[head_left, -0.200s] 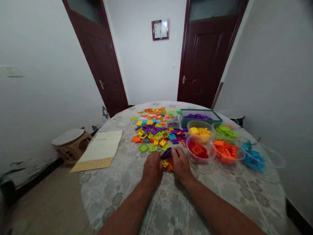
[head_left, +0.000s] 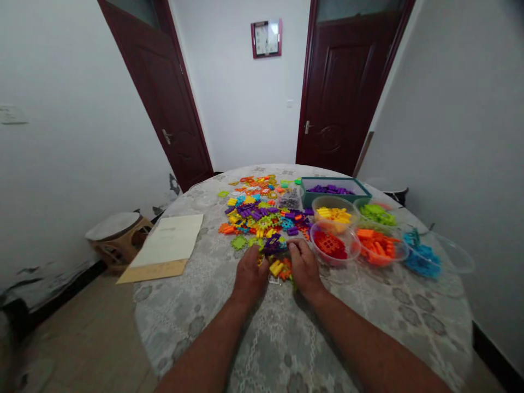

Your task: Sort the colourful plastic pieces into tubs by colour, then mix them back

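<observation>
from my remote seat i see 2 bare hands working at a round table in a grey-and-white patterned cover [head_left: 286, 333]. a dark purple notched plastic piece [head_left: 273, 244] sits between them, in front of a heap of mixed bright plastic pieces [head_left: 262, 213]. my right hand [head_left: 303, 267] has its thumb and fingers clamped on the right edge of that piece. my left hand [head_left: 250, 273] is curled at its left edge; i cannot tell whether those fingers pinch it. just below, between the hands, lie yellow ribbed plastic pieces [head_left: 277, 267] and orange plastic pieces [head_left: 285, 269]. beside my right hand, red lattice plastic pieces [head_left: 331, 244] fill a clear round tub. farther right, orange plastic sticks [head_left: 376, 248] fill another, and blue plastic pieces [head_left: 423, 262] lie past them. purple plastic pieces [head_left: 329, 189] fill a dark green rectangular box [head_left: 327, 178] behind the tubs.
</observation>
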### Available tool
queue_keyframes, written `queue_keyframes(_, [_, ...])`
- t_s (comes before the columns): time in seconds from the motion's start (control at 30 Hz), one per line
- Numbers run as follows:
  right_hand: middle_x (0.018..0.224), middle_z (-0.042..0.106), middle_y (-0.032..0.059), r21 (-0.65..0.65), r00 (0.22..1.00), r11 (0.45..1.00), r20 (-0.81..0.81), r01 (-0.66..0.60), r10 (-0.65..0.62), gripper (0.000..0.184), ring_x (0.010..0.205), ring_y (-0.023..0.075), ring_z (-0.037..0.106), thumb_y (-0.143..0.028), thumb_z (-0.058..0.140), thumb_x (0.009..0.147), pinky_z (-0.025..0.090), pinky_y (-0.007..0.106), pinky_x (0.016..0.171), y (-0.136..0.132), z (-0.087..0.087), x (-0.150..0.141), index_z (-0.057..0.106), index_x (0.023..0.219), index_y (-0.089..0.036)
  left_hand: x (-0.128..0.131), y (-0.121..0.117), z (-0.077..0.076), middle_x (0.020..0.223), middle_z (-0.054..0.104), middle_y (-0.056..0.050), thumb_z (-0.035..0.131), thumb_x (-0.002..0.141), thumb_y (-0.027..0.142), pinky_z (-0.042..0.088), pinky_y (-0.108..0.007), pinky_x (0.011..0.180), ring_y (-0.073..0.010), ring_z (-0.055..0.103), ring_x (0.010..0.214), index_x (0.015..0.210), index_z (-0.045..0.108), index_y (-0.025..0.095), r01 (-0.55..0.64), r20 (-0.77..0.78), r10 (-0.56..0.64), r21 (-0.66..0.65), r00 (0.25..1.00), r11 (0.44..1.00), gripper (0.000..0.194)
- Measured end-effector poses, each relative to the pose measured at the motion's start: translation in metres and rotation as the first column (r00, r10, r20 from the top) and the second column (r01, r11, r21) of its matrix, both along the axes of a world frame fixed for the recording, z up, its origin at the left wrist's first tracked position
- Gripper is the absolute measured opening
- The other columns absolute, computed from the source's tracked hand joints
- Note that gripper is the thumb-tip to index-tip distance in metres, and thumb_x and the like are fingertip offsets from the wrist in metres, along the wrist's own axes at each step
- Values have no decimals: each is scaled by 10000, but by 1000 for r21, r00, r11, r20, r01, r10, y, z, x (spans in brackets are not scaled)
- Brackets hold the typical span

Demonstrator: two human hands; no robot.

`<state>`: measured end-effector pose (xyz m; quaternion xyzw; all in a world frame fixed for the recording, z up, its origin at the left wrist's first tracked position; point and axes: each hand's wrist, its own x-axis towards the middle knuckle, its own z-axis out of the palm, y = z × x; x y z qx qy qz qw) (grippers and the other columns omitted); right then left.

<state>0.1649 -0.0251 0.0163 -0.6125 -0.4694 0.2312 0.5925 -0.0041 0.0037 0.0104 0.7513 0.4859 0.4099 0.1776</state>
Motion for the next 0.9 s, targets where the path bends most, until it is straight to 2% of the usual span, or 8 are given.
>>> queue_keyframes(0.2, [1037, 740, 70, 45, 999, 999, 43, -13, 11, 264, 985, 256, 673, -388, 528, 950, 505, 366, 911, 0, -2, 0, 701, 1038, -210, -8, 4, 12, 825, 661, 0, 589, 923, 283, 433, -298, 727, -194, 603, 769, 957, 598, 237, -82, 126, 99, -137, 987, 987, 58])
queue_keyframes(0.3, [1078, 732, 83, 97, 992, 995, 126, -34, 21, 232, 1032, 255, 672, -324, 533, 943, 520, 386, 963, 1, -3, 0, 697, 1058, -208, -10, 6, 12, 859, 682, -7, 611, 900, 263, 434, -301, 747, -192, 605, 787, 969, 619, 234, -78, 149, 97, -126, 984, 989, 75])
queue_keyframes(0.5, [1305, 680, 131, 193, 952, 978, 307, -80, 18, 383, 1256, 275, 617, -234, 525, 951, 470, 466, 1133, 2, -6, 0, 667, 1304, -195, -9, 6, 11, 816, 654, 2, 615, 890, 270, 421, -312, 739, -191, 582, 750, 902, 604, 245, -50, 195, 77, -139, 978, 989, 30])
queue_keyframes(0.6, [1360, 672, 123, 223, 912, 958, 403, -182, 79, 414, 1304, 273, 595, -224, 554, 963, 439, 478, 1183, 0, -6, -2, 655, 1365, -219, -7, 5, 12, 812, 652, 3, 610, 887, 271, 422, -311, 742, -189, 579, 745, 892, 601, 246, -20, 189, 43, -123, 981, 992, 27])
queue_keyframes(0.73, [1185, 731, 112, 178, 882, 949, 442, -262, 161, 298, 1137, 272, 657, -237, 569, 969, 512, 456, 1063, -2, -3, -3, 698, 1237, -223, -5, 4, 12, 809, 641, 3, 599, 897, 289, 433, -310, 745, -188, 586, 748, 874, 578, 246, -2, 152, 19, -110, 988, 994, 53])
queue_keyframes(0.9, [1018, 722, 69, 93, 942, 979, 302, -183, 147, 195, 966, 235, 664, -236, 589, 909, 521, 369, 914, -6, 10, -5, 693, 1072, -210, -7, 7, 10, 837, 680, -9, 618, 886, 348, 467, -316, 743, -201, 625, 755, 931, 614, 243, -10, 96, 20, -110, 995, 994, 114])
